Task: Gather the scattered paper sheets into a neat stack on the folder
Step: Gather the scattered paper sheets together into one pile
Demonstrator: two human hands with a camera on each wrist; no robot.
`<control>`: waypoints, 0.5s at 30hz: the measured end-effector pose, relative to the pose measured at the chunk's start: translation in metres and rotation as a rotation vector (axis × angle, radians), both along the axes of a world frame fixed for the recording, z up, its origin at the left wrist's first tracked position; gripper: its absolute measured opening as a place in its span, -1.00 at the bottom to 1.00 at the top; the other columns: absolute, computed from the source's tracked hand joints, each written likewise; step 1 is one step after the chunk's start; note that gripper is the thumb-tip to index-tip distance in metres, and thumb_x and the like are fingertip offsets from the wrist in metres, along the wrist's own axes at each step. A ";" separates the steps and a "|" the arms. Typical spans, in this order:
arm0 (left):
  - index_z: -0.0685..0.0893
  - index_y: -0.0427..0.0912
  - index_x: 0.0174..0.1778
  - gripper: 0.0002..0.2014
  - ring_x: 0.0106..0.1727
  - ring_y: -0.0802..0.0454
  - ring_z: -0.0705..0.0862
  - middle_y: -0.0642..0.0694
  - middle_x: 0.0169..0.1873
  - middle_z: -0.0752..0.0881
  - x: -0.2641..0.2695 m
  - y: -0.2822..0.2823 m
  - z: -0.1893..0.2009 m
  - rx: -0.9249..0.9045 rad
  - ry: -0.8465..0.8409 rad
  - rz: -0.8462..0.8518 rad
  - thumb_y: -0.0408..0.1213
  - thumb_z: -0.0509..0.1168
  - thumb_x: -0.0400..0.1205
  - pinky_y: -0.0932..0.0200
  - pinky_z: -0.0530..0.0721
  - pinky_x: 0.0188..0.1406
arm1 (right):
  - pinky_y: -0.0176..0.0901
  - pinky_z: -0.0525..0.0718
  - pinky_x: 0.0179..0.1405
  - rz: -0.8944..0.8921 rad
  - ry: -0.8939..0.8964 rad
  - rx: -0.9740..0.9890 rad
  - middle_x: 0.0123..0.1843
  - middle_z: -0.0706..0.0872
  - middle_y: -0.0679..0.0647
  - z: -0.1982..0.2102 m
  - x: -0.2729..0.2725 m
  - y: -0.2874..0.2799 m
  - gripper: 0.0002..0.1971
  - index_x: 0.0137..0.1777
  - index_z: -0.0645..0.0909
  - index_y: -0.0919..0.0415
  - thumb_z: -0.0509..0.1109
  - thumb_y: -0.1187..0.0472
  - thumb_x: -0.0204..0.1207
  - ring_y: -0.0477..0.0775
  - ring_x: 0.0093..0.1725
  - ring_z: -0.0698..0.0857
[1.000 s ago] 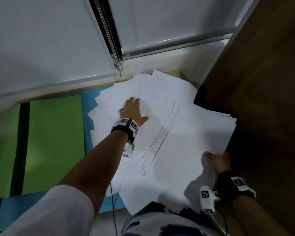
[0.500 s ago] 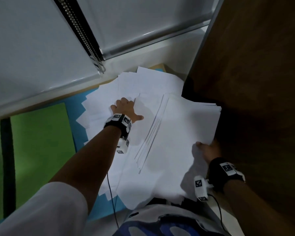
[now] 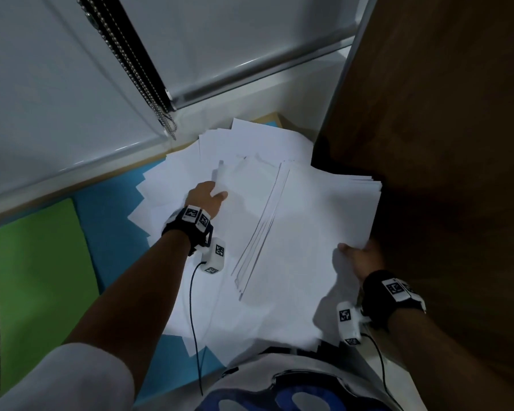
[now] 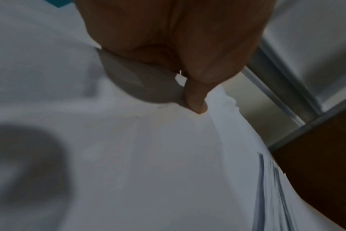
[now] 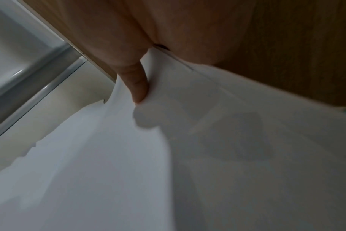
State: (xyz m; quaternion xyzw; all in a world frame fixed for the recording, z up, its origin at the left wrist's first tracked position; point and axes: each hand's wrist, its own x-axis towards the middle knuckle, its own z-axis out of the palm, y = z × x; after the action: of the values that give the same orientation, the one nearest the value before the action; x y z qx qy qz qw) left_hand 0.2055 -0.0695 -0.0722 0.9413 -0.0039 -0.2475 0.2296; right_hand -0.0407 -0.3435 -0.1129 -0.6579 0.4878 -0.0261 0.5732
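A loose bundle of white paper sheets [image 3: 297,232] is held between both hands over the blue mat [image 3: 113,221]. My left hand [image 3: 211,194] grips the bundle's left edge, thumb [image 4: 196,100] on top and fingers hidden underneath. My right hand [image 3: 355,253] pinches the right edge, thumb [image 5: 138,87] pressed on the top sheet [image 5: 128,171]. More sheets [image 3: 161,197] lie fanned out on the mat beneath and to the left. The green folder [image 3: 36,277] lies flat at the far left, apart from the paper.
A dark brown wooden cabinet side [image 3: 442,173] stands close against the bundle's right edge. White window blinds [image 3: 220,40] with a bead chain [image 3: 137,75] hang behind the desk. Blue mat shows between the folder and the sheets.
My left hand lay flat on the sheets; its fingers have now slid under the left edge and taken hold, thumb on top. The right hand keeps its pinch on the right edge.
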 end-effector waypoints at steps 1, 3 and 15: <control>0.55 -0.14 0.44 -0.49 0.39 -0.23 0.57 -0.16 0.40 0.61 0.002 0.000 0.000 -0.006 0.032 0.000 0.05 0.27 0.63 -0.06 0.51 0.41 | 0.08 0.59 0.29 0.002 -0.004 0.003 0.11 0.67 0.16 0.000 0.001 0.001 -0.51 0.37 0.56 0.37 0.52 0.46 0.42 0.15 0.13 0.65; 0.55 -0.18 0.44 -0.48 0.34 -0.22 0.60 -0.17 0.35 0.64 0.004 -0.001 0.005 -0.034 0.140 -0.052 0.03 0.32 0.62 0.05 0.52 0.28 | 0.08 0.59 0.29 0.007 -0.002 0.012 0.11 0.67 0.16 -0.002 0.001 0.002 -0.51 0.36 0.56 0.38 0.52 0.47 0.42 0.15 0.13 0.66; 0.64 -0.24 0.27 -0.42 0.15 -0.21 0.72 -0.19 0.15 0.75 -0.010 -0.013 0.016 -0.024 -0.003 0.085 -0.10 0.58 0.38 0.08 0.67 0.08 | 0.23 0.61 0.34 0.049 0.005 0.063 0.12 0.71 0.22 -0.003 0.005 0.007 -0.61 0.22 0.59 0.23 0.50 0.49 0.43 0.26 0.15 0.69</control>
State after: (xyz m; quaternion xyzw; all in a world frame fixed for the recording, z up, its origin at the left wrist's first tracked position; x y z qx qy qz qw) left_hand 0.1954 -0.0821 -0.0564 0.9382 0.0326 -0.2359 0.2511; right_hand -0.0360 -0.3366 -0.1161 -0.6513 0.4734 0.0051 0.5930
